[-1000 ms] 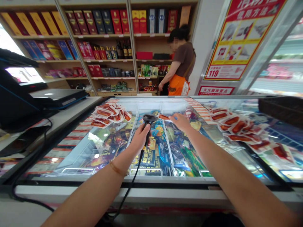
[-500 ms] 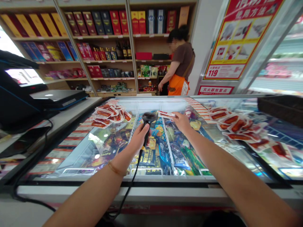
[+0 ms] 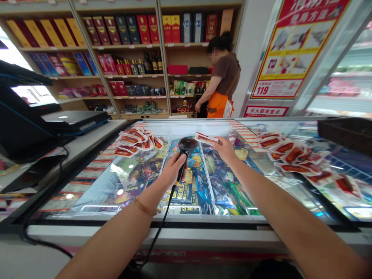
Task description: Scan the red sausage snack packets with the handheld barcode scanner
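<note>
My left hand (image 3: pixel 173 169) is wrapped round the handle of a black corded barcode scanner (image 3: pixel 187 144), its head pointing away from me. Just right of the scanner head, my right hand (image 3: pixel 226 149) pinches one end of a vacuum-packed sausage (image 3: pixel 207 139), which is tilted. Both are held above the glass top of a chest freezer (image 3: pixel 95 186). On the glass to the left lies a pile of similar packed sausages (image 3: pixel 136 140). More packed sausages (image 3: pixel 293 153) are spread on the right side.
Frozen food bags (image 3: pixel 186 193) sit in wire baskets under the glass. A scale (image 3: pixel 75 120) stands on the left counter, and a dark tray (image 3: pixel 347 133) at the far right. Beyond the freezer, a person in an orange apron (image 3: pixel 221 105) stands by shelves (image 3: pixel 130 76) of boxes and bottles.
The sausage pack in my right hand has tilted, its free end now higher, apart from the scanner. The scanner has shifted slightly right. The camera view has moved a little.
</note>
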A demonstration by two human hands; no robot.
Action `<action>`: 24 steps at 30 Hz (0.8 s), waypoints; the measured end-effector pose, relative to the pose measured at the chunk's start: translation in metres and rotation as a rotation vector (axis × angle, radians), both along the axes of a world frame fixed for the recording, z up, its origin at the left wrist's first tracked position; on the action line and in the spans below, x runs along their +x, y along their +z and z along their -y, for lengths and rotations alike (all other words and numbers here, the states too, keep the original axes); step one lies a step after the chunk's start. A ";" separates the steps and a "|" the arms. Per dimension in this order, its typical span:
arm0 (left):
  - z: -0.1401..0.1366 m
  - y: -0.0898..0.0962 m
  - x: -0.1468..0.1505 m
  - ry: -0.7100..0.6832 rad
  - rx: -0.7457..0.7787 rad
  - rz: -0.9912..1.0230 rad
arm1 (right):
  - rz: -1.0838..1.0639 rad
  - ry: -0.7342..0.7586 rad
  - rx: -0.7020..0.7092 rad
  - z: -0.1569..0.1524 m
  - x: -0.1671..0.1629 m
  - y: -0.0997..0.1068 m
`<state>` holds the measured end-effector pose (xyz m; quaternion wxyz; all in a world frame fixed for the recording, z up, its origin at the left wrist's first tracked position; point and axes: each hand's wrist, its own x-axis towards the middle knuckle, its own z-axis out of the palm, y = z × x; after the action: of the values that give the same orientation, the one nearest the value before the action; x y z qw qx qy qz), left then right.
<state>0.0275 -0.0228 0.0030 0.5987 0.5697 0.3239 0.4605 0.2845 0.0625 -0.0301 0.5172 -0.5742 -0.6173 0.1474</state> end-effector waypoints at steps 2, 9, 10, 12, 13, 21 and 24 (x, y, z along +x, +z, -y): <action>0.000 -0.001 0.000 -0.011 0.005 0.001 | 0.004 0.014 0.014 0.000 0.000 -0.001; 0.001 0.000 -0.001 -0.013 -0.007 -0.017 | -0.019 0.033 0.017 -0.005 0.001 -0.006; 0.001 0.000 -0.001 -0.005 -0.008 -0.020 | -0.022 0.039 0.018 -0.006 0.002 -0.007; 0.002 0.001 0.000 0.013 -0.007 -0.027 | -0.028 0.051 0.017 -0.008 0.004 -0.009; 0.002 0.000 0.001 0.023 -0.005 -0.033 | -0.032 0.052 0.015 -0.009 0.005 -0.010; 0.012 0.020 -0.001 0.251 -0.141 0.051 | -0.088 -0.079 -0.080 -0.015 0.003 -0.002; 0.014 0.040 -0.023 0.309 -0.114 0.097 | -0.215 -0.080 -0.115 -0.029 -0.022 0.015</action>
<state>0.0041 -0.0370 0.0434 0.5671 0.4552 0.4040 0.5549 0.2627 0.0913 -0.0146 0.5522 -0.6079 -0.5253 0.2228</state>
